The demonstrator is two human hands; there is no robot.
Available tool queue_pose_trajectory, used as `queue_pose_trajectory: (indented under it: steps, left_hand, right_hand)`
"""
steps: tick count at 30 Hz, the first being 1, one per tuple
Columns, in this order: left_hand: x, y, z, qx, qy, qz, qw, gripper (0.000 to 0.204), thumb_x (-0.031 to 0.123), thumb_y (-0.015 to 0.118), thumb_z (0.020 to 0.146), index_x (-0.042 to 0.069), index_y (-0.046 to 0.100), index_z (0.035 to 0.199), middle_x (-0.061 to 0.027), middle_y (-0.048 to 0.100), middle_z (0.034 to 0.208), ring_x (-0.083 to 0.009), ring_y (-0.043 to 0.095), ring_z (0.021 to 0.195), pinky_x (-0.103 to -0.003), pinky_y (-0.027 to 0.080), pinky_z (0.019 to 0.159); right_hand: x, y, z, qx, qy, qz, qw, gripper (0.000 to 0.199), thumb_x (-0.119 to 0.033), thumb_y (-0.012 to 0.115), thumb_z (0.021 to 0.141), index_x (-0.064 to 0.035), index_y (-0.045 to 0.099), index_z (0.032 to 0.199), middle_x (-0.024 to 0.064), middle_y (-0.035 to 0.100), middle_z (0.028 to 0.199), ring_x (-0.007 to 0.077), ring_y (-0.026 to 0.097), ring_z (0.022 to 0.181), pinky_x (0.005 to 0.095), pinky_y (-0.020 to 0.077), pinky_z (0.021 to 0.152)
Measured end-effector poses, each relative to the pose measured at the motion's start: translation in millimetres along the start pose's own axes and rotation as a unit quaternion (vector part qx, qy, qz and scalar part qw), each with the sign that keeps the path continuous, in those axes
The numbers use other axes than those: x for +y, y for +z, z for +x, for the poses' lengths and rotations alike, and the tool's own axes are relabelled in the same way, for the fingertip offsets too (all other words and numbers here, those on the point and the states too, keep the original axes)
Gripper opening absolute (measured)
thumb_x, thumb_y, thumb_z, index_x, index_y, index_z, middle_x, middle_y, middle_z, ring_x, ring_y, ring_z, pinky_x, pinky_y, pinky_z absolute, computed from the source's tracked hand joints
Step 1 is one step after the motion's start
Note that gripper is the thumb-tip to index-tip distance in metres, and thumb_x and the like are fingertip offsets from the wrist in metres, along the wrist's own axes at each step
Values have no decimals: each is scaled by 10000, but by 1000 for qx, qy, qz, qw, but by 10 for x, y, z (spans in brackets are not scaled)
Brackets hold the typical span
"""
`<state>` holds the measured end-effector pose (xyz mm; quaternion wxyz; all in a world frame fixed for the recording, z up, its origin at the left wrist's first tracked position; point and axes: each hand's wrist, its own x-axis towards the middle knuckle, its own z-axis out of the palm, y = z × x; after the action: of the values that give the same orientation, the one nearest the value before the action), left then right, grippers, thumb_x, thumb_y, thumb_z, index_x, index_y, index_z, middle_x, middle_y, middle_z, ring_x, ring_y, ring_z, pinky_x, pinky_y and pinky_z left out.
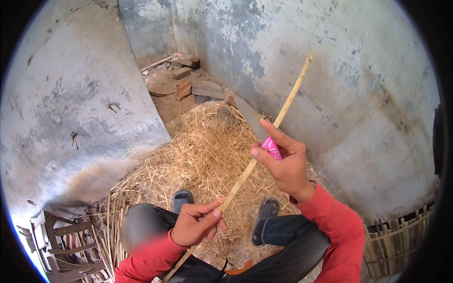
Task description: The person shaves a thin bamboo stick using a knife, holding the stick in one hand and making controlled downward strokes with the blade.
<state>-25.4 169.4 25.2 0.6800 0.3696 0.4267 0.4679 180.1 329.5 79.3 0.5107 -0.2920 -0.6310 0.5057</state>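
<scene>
A long, thin bamboo strip (243, 178) slants from my lap up to the right, its far end in front of the wall. My left hand (198, 222) pinches its lower part between thumb and fingers. My right hand (284, 162) is closed around the pink handle (272, 148) of a knife. The broad grey knife blade (250, 115) points away and to the left. The strip crosses the knife close to my right thumb and index finger; whether the edge touches it cannot be made out.
Pale shavings (207, 141) cover the floor between my feet and beyond. Long strips (111, 231) lie at the left beside a dark wooden chair frame (71, 245). Bricks (185, 63) sit in the far corner. A slatted bamboo basket (398, 245) stands at the right, near the wall (358, 122).
</scene>
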Motion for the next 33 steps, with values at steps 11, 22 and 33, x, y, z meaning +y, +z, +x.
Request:
queue_pose_trajectory:
  steps: [11,22,33]
  left_hand:
    - [36,-278,116,161,240,512,809,579,55,545,991,-20,359,1534,-269,531,1419,-306,527,1340,-366,454,1066]
    - [16,117,138,63,91,46,993,433,94,536,1054,30,492,1481,-47,685,846,-17,449,525,-187,335,471]
    - [-52,-4,-52,49,170,198,964,430,-24,593,963,39,602,1389,-25,619,702,-64,536,550,-215,425,497]
  right_hand:
    - [86,-42,-34,-65,-15,-71,995,523,-65,828,848,-76,659,1342,-92,631,900,-3,476,752,164,433,715]
    - [22,62,-117,-174,-154,-233,944,338,-60,742,898,-69,726,1236,84,682,716,101,559,565,270,450,543]
    - [79,-625,517,124,-128,-247,953,301,-132,679,968,-104,715,1266,-82,592,680,17,418,580,230,337,495]
